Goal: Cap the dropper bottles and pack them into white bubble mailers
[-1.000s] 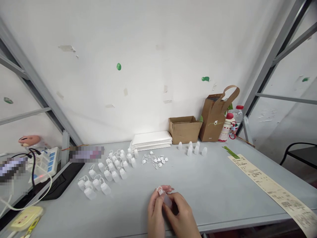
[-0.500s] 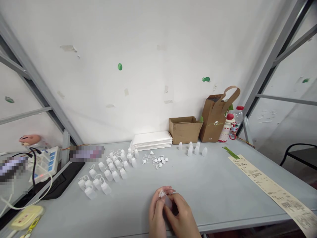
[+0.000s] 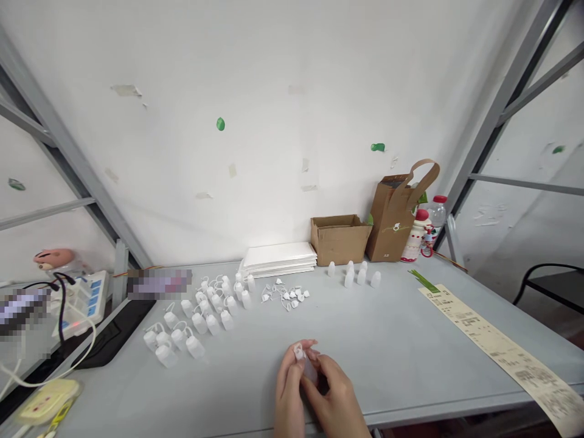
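Near the table's front edge, my left hand [image 3: 290,383] and my right hand [image 3: 335,389] meet around a small translucent bottle [image 3: 309,367]. Fingers of both hands are closed on it, and a white looped cap piece [image 3: 299,351] shows at its top by my left thumb. Several bottles with looped caps [image 3: 195,347] stand in rows to the left. A loose pile of white caps [image 3: 293,294] lies beyond my hands. Several bottles without looped caps [image 3: 375,280] stand at the back right.
A stack of white sheets or boards [image 3: 278,260] lies by the wall beside an open cardboard box [image 3: 341,243] and a brown paper bag [image 3: 390,225]. A long printed paper strip [image 3: 493,347] runs down the right side. A power strip [image 3: 86,304] with cables is at left.
The bottle and cap piece have shifted slightly between my fingers. Both hands stay in nearly the same place, and the camera view has moved a little.
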Demonstrator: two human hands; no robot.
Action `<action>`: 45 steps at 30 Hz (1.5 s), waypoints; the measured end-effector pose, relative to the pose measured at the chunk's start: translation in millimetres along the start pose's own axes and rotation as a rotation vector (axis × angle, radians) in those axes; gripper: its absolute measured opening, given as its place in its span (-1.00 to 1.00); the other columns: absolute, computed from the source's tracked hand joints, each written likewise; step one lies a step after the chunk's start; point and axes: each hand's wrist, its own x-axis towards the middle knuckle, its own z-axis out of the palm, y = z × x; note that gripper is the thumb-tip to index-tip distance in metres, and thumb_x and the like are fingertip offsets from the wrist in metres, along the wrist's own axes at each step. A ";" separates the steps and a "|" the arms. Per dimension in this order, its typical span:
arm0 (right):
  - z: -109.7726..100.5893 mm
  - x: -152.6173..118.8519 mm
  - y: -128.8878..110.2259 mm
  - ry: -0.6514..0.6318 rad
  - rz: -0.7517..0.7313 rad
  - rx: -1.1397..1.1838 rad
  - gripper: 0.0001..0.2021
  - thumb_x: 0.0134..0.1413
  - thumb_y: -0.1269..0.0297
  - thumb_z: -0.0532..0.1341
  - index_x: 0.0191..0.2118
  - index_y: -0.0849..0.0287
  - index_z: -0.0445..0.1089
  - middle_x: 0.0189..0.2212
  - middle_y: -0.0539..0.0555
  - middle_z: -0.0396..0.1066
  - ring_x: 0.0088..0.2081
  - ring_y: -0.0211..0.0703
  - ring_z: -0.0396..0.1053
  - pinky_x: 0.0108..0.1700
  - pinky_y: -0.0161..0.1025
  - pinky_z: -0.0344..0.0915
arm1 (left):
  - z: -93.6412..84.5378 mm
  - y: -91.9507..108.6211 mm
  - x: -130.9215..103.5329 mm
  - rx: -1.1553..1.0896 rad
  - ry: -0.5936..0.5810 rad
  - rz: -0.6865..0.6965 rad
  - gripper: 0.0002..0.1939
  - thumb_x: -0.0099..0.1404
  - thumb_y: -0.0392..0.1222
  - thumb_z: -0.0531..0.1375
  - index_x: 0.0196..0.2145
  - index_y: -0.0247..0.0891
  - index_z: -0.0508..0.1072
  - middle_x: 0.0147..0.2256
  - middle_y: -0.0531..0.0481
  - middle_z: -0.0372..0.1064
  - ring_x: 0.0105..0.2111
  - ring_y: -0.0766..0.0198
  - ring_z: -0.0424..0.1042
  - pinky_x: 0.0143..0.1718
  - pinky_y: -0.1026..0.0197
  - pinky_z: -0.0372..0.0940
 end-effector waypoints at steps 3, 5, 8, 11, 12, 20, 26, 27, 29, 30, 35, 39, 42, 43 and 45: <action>-1.3 0.6 0.2 -0.009 0.013 0.003 -0.83 0.04 0.26 0.17 -0.24 0.17 0.42 -0.29 0.16 0.51 -0.22 -0.10 0.46 -0.20 -0.28 0.40 | -3.5 -2.5 4.0 -0.011 -0.021 0.003 -0.68 0.06 -0.04 0.18 -0.31 -0.31 0.51 -0.21 -0.15 0.46 -0.13 0.02 0.37 -0.11 0.13 0.26; 0.0 0.7 -1.2 0.000 0.040 0.029 -0.80 0.03 0.24 0.18 -0.22 0.19 0.42 -0.29 0.16 0.51 -0.24 -0.10 0.46 -0.21 -0.29 0.40 | -6.0 -3.3 6.1 -0.013 -0.057 0.010 -0.68 0.06 -0.05 0.18 -0.31 -0.32 0.52 -0.24 -0.16 0.47 -0.14 0.00 0.37 -0.11 0.12 0.25; 3.7 0.6 -4.8 0.057 0.094 0.078 -0.78 0.02 0.16 0.19 -0.27 0.17 0.44 -0.36 0.13 0.51 -0.36 -0.13 0.45 -0.32 -0.31 0.39 | -8.7 -3.8 7.8 -0.017 -0.106 0.010 -0.66 0.06 -0.06 0.17 -0.28 -0.33 0.52 -0.24 -0.17 0.47 -0.10 -0.03 0.35 -0.07 0.09 0.22; 6.3 0.7 -8.0 0.094 0.109 0.114 -0.75 0.01 0.09 0.19 -0.29 0.15 0.45 -0.37 0.12 0.51 -0.40 -0.14 0.43 -0.39 -0.33 0.36 | -9.4 -3.1 7.8 -0.031 -0.124 0.006 -0.65 0.06 -0.06 0.16 -0.24 -0.32 0.52 -0.19 -0.17 0.46 -0.06 -0.04 0.32 -0.05 0.09 0.19; 6.6 0.9 -8.7 0.097 0.112 0.122 -0.73 0.01 0.07 0.19 -0.29 0.15 0.45 -0.36 0.12 0.51 -0.40 -0.14 0.43 -0.39 -0.33 0.35 | -9.3 -2.5 7.6 -0.036 -0.130 0.006 -0.64 0.06 -0.06 0.15 -0.24 -0.32 0.52 -0.18 -0.17 0.45 -0.06 -0.04 0.32 -0.05 0.09 0.19; 2.4 4.1 -14.9 0.087 0.169 0.155 -0.66 -0.04 -0.05 0.19 -0.41 0.16 0.45 -0.46 0.07 0.50 -0.50 -0.18 0.37 -0.47 -0.35 0.30 | -6.4 6.8 4.3 -0.054 -0.181 -0.038 -0.63 0.09 -0.06 0.12 -0.21 -0.31 0.51 -0.15 -0.16 0.45 -0.03 -0.03 0.31 -0.03 0.07 0.20; 1.0 4.9 -15.6 0.057 0.204 0.163 -0.68 -0.07 -0.04 0.21 -0.46 0.14 0.43 -0.46 0.07 0.50 -0.47 -0.16 0.39 -0.47 -0.35 0.30 | -8.4 12.5 3.8 -0.056 -0.230 -0.044 -0.63 0.10 -0.09 0.13 -0.18 -0.31 0.51 -0.06 -0.17 0.41 0.05 -0.05 0.23 0.03 0.04 0.17; 1.5 4.8 -15.2 0.066 0.203 0.163 -0.67 -0.07 -0.05 0.21 -0.46 0.15 0.43 -0.44 0.08 0.51 -0.47 -0.16 0.39 -0.47 -0.35 0.30 | -9.0 12.7 4.0 -0.063 -0.235 -0.052 -0.63 0.10 -0.09 0.13 -0.18 -0.31 0.50 -0.05 -0.17 0.40 0.05 -0.04 0.23 0.02 0.04 0.17; 2.9 4.3 -14.2 0.091 0.200 0.170 -0.65 -0.07 -0.07 0.20 -0.46 0.15 0.43 -0.38 0.11 0.52 -0.47 -0.16 0.40 -0.48 -0.35 0.30 | -10.0 12.4 4.6 -0.089 -0.230 -0.064 -0.62 0.10 -0.09 0.14 -0.16 -0.31 0.49 -0.04 -0.17 0.39 0.03 -0.04 0.25 0.00 0.04 0.19; 3.6 4.1 -13.8 0.098 0.200 0.173 -0.64 -0.07 -0.08 0.19 -0.46 0.16 0.44 -0.36 0.12 0.52 -0.48 -0.17 0.39 -0.48 -0.35 0.30 | -10.3 11.9 4.9 -0.106 -0.220 -0.065 -0.63 0.09 -0.09 0.14 -0.16 -0.30 0.48 -0.05 -0.18 0.39 0.01 -0.03 0.27 -0.02 0.04 0.20; 3.7 4.0 -13.6 0.086 0.205 0.165 -0.65 -0.09 -0.08 0.21 -0.49 0.15 0.41 -0.45 0.07 0.50 -0.53 -0.20 0.35 -0.48 -0.35 0.30 | -9.9 10.5 6.5 -0.179 -0.161 -0.068 -0.70 0.06 -0.12 0.18 -0.23 -0.27 0.46 -0.21 -0.13 0.44 -0.13 0.04 0.37 -0.10 0.07 0.24; 0.7 5.4 -14.7 0.069 0.196 0.182 -0.66 -0.08 -0.06 0.21 -0.48 0.16 0.41 -0.54 0.03 0.45 -0.50 -0.19 0.36 -0.46 -0.36 0.30 | -8.7 13.4 6.7 -0.232 -0.139 -0.121 -0.72 0.02 -0.17 0.20 -0.26 -0.27 0.43 -0.26 -0.10 0.44 -0.14 0.06 0.39 -0.08 0.08 0.21; -3.2 6.7 -15.9 -0.003 0.207 0.171 -0.70 -0.05 0.00 0.22 -0.47 0.17 0.40 -0.53 0.03 0.44 -0.50 -0.20 0.35 -0.45 -0.37 0.29 | -8.0 16.5 6.1 -0.265 -0.156 -0.157 -0.69 -0.03 -0.18 0.22 -0.26 -0.29 0.42 -0.33 -0.09 0.45 -0.15 0.04 0.40 -0.07 0.05 0.20; -4.4 7.0 -16.3 -0.029 0.216 0.165 -0.71 -0.04 0.02 0.22 -0.47 0.17 0.39 -0.52 0.03 0.44 -0.49 -0.19 0.35 -0.44 -0.37 0.29 | -7.7 17.4 5.9 -0.272 -0.158 -0.161 -0.68 -0.03 -0.18 0.22 -0.26 -0.29 0.41 -0.35 -0.09 0.46 -0.16 0.04 0.40 -0.06 0.05 0.20; -6.1 7.4 -16.9 -0.060 0.228 0.161 -0.73 -0.02 0.04 0.21 -0.46 0.18 0.38 -0.51 0.03 0.45 -0.46 -0.19 0.36 -0.42 -0.36 0.29 | -6.9 18.8 5.7 -0.280 -0.158 -0.162 -0.69 -0.03 -0.19 0.22 -0.27 -0.29 0.41 -0.37 -0.09 0.46 -0.17 0.05 0.42 -0.05 0.04 0.19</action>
